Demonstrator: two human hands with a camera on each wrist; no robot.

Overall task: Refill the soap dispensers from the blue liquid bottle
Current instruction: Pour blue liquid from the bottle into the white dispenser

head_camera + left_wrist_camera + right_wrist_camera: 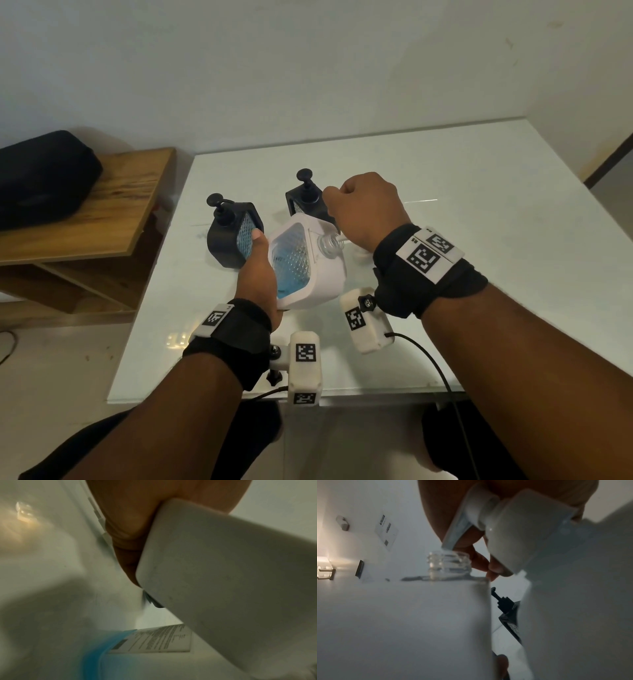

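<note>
Left hand [261, 270] grips one tilted white dispenser [306, 263]; right hand [368, 212] clutches its pump [513, 524]; two black dispensers [233, 236] stand mid-table [479, 274], edges well clear.

Table [445, 240] glossy glass; shelf [113, 205] – grained wood

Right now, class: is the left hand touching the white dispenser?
Touching. In the head view the left hand grips the side of the white dispenser, thumb laid along its edge; the left wrist view shows skin pressed against its casing.
</note>
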